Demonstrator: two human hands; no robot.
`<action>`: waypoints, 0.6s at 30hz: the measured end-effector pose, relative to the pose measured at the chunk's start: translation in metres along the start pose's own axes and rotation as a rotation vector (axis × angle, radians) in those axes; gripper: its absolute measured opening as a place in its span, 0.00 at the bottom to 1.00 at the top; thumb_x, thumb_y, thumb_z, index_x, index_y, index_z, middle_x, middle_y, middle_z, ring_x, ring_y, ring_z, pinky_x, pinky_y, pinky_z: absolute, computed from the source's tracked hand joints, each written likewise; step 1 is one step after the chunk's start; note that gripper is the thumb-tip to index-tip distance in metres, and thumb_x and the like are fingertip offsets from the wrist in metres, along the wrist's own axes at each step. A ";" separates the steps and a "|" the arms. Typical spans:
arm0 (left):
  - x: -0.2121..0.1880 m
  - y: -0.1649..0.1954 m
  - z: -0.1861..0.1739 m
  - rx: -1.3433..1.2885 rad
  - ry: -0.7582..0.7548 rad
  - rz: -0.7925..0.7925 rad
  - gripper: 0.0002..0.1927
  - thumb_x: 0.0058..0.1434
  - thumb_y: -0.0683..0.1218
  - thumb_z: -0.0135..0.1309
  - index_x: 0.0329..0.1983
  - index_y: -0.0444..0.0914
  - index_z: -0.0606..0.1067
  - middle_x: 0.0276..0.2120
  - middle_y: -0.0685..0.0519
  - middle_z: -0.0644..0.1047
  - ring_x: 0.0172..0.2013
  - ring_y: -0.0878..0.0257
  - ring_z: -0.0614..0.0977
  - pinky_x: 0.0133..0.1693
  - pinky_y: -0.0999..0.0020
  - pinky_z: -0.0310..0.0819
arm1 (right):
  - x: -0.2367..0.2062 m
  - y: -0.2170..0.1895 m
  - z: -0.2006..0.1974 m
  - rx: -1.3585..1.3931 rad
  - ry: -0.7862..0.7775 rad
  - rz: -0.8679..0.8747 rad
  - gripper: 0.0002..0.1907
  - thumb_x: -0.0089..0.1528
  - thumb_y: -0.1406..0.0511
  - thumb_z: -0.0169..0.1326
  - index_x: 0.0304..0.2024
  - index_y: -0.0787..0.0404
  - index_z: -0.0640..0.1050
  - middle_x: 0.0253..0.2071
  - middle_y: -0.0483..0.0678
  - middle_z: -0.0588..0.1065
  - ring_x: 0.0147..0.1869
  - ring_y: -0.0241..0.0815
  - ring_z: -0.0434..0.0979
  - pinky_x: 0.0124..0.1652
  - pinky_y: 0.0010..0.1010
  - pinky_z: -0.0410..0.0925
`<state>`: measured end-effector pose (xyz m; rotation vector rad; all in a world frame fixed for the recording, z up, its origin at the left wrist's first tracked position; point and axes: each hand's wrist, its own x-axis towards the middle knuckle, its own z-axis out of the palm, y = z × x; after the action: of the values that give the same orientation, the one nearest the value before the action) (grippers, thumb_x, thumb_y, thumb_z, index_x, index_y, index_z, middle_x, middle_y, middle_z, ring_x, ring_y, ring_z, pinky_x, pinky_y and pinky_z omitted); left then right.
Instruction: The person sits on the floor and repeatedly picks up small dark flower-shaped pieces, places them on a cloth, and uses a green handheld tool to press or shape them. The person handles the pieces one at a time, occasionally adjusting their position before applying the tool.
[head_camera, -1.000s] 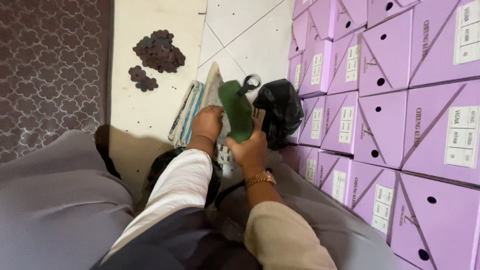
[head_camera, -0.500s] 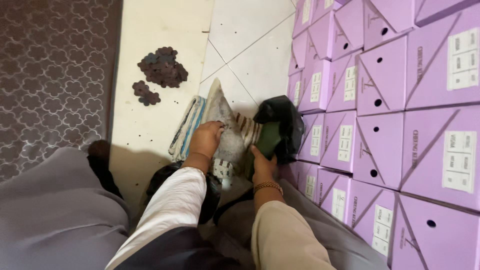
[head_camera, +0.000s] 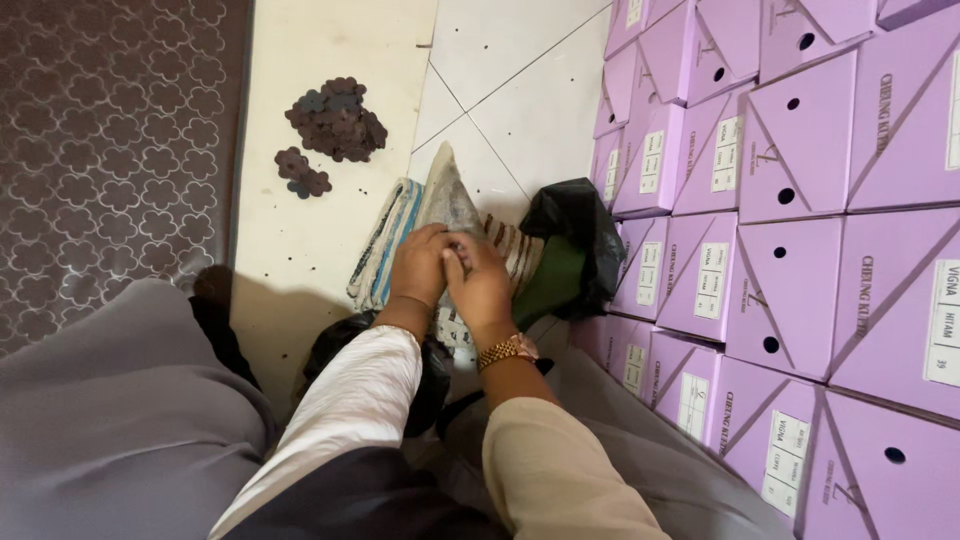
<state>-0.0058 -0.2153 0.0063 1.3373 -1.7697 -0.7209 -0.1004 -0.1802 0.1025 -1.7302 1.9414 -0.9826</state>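
Note:
My left hand (head_camera: 420, 268) and my right hand (head_camera: 480, 282) are pressed together on a stack of folded printed paper sheets (head_camera: 445, 205) lying on the floor in front of me. Both have their fingers curled onto the top sheet. A green shoe piece (head_camera: 552, 285) rests just right of my right hand, half inside a black plastic bag (head_camera: 575, 225). A gold watch (head_camera: 505, 351) sits on my right wrist.
Stacked purple shoe boxes (head_camera: 800, 220) form a wall on the right. Two piles of dark flower-shaped pieces (head_camera: 335, 120) lie on the pale floor beyond the sheets. A patterned brown carpet (head_camera: 110, 150) covers the left. My grey-clad knee (head_camera: 110, 420) fills the lower left.
A second ago my right hand held the green shoe piece up. It has set the piece down by the black bag, and both hands have come together on the paper sheets.

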 end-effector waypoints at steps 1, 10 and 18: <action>0.000 0.000 -0.001 0.009 0.010 0.008 0.10 0.53 0.39 0.59 0.40 0.39 0.81 0.49 0.48 0.81 0.49 0.47 0.80 0.52 0.55 0.73 | 0.001 0.002 0.001 -0.025 -0.017 -0.007 0.09 0.63 0.67 0.60 0.46 0.61 0.81 0.42 0.55 0.79 0.43 0.50 0.81 0.43 0.36 0.74; 0.001 0.015 -0.002 -0.194 0.045 -0.174 0.15 0.52 0.37 0.62 0.44 0.40 0.80 0.44 0.45 0.81 0.46 0.46 0.82 0.49 0.58 0.77 | -0.012 0.033 -0.011 0.097 0.028 0.231 0.08 0.65 0.65 0.57 0.45 0.62 0.80 0.37 0.54 0.81 0.40 0.45 0.84 0.42 0.32 0.74; 0.018 0.031 -0.009 -0.606 0.073 -0.536 0.15 0.57 0.44 0.65 0.46 0.34 0.79 0.37 0.50 0.85 0.35 0.66 0.84 0.40 0.71 0.77 | -0.012 -0.015 -0.054 -0.014 0.057 0.177 0.08 0.62 0.65 0.60 0.43 0.60 0.82 0.32 0.51 0.80 0.34 0.40 0.80 0.37 0.31 0.72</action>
<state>-0.0163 -0.2231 0.0410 1.3742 -0.9950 -1.3498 -0.1237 -0.1554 0.1480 -1.5222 2.0997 -0.9656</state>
